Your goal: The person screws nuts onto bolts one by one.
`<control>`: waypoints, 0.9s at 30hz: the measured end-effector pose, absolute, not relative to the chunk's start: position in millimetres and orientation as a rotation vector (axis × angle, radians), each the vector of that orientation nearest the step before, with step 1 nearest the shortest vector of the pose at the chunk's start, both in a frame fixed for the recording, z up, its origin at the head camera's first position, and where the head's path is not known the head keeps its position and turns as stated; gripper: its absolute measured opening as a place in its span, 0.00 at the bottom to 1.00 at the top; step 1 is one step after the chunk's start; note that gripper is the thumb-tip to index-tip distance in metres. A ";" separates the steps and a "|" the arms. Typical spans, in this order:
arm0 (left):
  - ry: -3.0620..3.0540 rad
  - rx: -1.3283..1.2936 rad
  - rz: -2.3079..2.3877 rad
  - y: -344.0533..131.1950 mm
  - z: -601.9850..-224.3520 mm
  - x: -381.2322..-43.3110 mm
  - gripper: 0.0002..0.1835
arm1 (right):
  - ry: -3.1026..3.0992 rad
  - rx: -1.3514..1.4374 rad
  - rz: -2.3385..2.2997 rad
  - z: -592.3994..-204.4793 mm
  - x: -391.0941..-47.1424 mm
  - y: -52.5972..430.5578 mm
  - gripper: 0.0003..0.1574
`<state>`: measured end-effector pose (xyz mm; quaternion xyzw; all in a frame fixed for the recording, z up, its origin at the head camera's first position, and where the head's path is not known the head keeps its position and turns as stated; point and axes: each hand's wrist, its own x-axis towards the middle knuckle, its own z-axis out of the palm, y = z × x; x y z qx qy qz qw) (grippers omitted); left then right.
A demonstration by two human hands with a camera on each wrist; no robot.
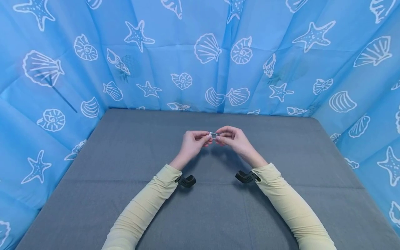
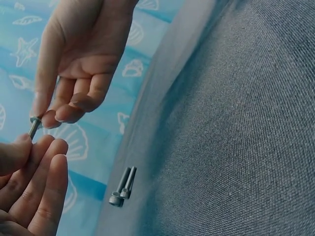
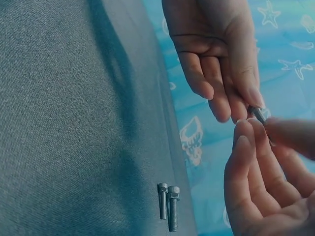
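Note:
A small metal bolt spans the gap between the two hands, above the grey table. My left hand pinches one end between thumb and fingertips. At the other end, the thumb and fingertips of my right hand grip it; a wider collar shows there in the left wrist view. The right wrist view shows the same bolt slanting between the thumbs, partly covered by fingers. Two more bolts, a thicker one and a thinner one, lie side by side on the table, heads level.
Grey cloth covers the table. Blue curtains with white shells and starfish rise behind its far edge and along both sides. Black bands are worn at both wrists, one on the left and one on the right.

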<state>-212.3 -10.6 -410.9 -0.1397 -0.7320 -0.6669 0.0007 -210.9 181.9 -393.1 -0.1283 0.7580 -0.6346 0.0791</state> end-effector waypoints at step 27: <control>-2.270 -0.484 -2.116 -9.4 -410.7 -210.8 0.11 | 2.267 -0.360 -1.814 -392.1 -211.4 183.2 0.20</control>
